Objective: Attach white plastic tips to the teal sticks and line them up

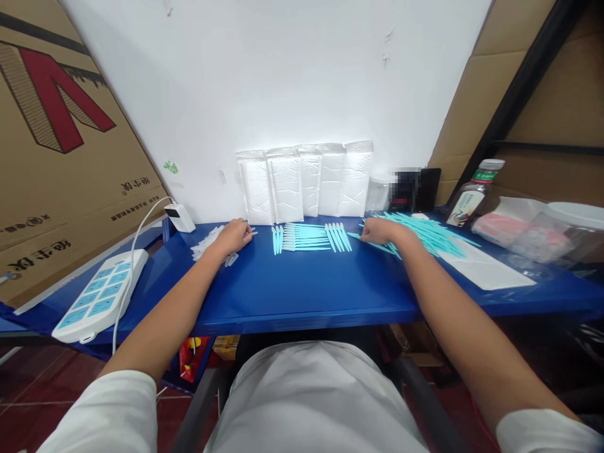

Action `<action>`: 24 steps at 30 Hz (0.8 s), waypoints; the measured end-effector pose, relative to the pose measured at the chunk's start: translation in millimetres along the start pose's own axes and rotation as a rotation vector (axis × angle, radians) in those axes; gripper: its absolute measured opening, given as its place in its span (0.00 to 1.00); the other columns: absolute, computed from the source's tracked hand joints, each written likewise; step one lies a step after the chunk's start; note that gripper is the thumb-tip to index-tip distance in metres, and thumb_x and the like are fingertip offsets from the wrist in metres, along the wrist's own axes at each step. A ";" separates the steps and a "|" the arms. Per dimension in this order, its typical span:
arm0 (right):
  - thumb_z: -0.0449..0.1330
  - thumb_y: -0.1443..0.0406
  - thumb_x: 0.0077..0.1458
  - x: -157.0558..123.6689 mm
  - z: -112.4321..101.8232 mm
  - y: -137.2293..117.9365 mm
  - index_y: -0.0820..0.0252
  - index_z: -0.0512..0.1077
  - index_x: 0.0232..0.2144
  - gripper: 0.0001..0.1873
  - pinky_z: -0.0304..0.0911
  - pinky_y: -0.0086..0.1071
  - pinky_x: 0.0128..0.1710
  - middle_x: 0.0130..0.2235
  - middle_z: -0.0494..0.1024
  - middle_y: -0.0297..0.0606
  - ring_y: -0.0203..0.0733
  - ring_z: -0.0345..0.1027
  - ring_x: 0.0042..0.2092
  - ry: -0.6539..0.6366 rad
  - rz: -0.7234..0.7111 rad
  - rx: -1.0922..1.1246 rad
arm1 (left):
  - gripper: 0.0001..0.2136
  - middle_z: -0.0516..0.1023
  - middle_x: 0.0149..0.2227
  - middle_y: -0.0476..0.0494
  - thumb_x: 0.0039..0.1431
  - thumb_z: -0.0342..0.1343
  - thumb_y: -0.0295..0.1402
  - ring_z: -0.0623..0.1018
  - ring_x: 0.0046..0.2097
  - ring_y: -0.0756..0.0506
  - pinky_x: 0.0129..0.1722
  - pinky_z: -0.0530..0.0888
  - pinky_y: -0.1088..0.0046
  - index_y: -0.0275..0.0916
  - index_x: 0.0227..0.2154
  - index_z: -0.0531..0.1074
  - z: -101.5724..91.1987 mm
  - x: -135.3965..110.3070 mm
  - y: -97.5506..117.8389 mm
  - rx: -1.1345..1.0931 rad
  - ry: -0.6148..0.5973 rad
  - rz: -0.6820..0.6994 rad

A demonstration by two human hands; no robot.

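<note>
My left hand (236, 235) is closed at a pile of small clear plastic caps (204, 244), its fingers pinching one cap (255, 233) that pokes out to the right. On the other side, my right hand (377, 231) pinches a slim teal stick (353, 235) pointing left. Beside and behind that hand spreads a loose heap of similar teal sticks (425, 234). Between my hands lies a neat row of teal sticks with pale capped ends (306, 237); some lie crosswise in the middle, with upright groups at the left (277, 240) and right (338, 237).
White padded packets (285, 185) lean against the wall behind the blue table (302, 283). A power strip (101, 292) and a white plug adapter (180, 218) are at the left, near a large carton (61, 157). At the right stand a bottle (475, 192) and a clear tub (566, 229).
</note>
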State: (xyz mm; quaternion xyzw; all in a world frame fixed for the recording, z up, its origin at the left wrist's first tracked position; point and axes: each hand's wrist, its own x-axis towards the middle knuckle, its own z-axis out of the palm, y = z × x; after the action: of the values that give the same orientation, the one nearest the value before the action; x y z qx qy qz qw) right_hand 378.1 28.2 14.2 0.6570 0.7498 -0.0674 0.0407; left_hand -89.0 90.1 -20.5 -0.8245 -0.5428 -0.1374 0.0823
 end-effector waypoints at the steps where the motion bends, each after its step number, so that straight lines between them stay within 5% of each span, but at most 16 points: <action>1: 0.63 0.63 0.59 0.6 -0.1 0.4 0.63 0.82 0.31 0.10 0.62 0.33 0.33 0.33 0.83 0.46 0.46 0.75 0.34 0.011 -0.007 0.002 | 0.08 0.79 0.43 0.34 0.60 0.56 0.35 0.77 0.49 0.34 0.53 0.73 0.59 0.39 0.37 0.79 -0.1 -0.2 1.3 0.002 -0.004 -0.003; 5: 0.58 0.62 0.66 4.6 0.1 3.1 0.63 0.79 0.30 0.15 0.62 0.34 0.37 0.35 0.84 0.49 0.48 0.76 0.37 0.130 -0.017 0.060 | 0.09 0.78 0.45 0.32 0.60 0.55 0.33 0.77 0.51 0.33 0.53 0.72 0.59 0.38 0.39 0.78 -1.5 -1.3 7.8 0.070 -0.028 -0.009; 10: 0.53 0.60 0.71 6.3 2.6 1.6 0.64 0.72 0.50 0.15 0.60 0.33 0.38 0.39 0.84 0.49 0.49 0.76 0.41 0.371 0.016 0.244 | 0.13 0.78 0.47 0.28 0.66 0.49 0.34 0.76 0.52 0.33 0.52 0.72 0.58 0.34 0.42 0.77 -1.3 -2.7 16.0 0.202 -0.058 -0.026; 15: 0.52 0.58 0.71 7.6 2.4 -6.5 0.61 0.73 0.50 0.16 0.58 0.32 0.38 0.43 0.83 0.48 0.48 0.73 0.42 0.510 -0.085 0.275 | 0.14 0.79 0.47 0.27 0.68 0.47 0.35 0.77 0.52 0.33 0.51 0.72 0.58 0.34 0.42 0.75 0.7 -3.3 17.7 0.217 -0.031 -0.063; 24: 0.49 0.55 0.69 4.2 0.0 -29.9 0.63 0.82 0.38 0.25 0.60 0.32 0.37 0.32 0.81 0.39 0.43 0.69 0.34 0.470 -0.294 0.511 | 0.16 0.85 0.38 0.39 0.64 0.57 0.50 0.82 0.39 0.42 0.42 0.76 0.65 0.40 0.39 0.72 -12.1 -7.9 48.9 -0.663 0.063 -0.016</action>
State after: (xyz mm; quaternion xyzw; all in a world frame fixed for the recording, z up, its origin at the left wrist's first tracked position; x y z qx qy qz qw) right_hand 347.9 28.5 15.0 0.5287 0.7841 -0.1046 -0.3078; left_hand -48.7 60.3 -10.9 -0.7973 -0.4721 -0.3328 -0.1750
